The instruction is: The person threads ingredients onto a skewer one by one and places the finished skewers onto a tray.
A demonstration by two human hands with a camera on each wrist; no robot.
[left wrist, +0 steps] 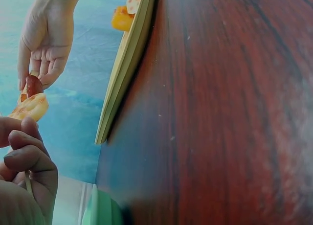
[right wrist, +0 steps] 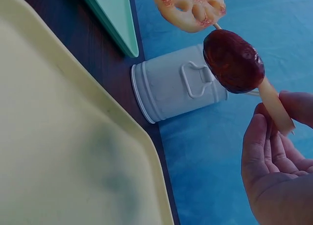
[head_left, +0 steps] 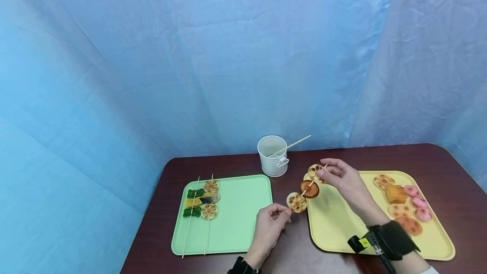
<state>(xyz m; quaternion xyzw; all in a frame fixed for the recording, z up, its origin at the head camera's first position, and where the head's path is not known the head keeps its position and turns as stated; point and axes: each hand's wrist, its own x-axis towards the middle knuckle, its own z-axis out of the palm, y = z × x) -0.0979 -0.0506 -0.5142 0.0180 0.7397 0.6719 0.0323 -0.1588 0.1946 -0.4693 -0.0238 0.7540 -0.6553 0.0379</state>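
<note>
Between my two hands is a bamboo skewer point(head_left: 303, 193) held at a slant above the gap between the trays. A lotus root slice point(head_left: 296, 202) is threaded nearest my left hand point(head_left: 268, 227), which grips the stick's lower part. Beyond it sits a brown mushroom cap point(right wrist: 234, 61). At the upper end my right hand point(head_left: 348, 185) pinches another lotus root slice point(right wrist: 275, 107) between thumb and fingers, and the skewer's tip pokes out past it. In the left wrist view, the stick point(left wrist: 28, 182) shows below the curled fingers.
The green tray point(head_left: 243, 240) at left bears two filled skewers point(head_left: 192, 202). On the yellow tray point(head_left: 331, 236) at right lie a lotus root slice, a yellow-brown chunk point(head_left: 395, 194), pink pieces point(head_left: 419, 202) and flat round slices. A white bucket point(head_left: 273, 164) behind holds a bare stick point(head_left: 294, 143).
</note>
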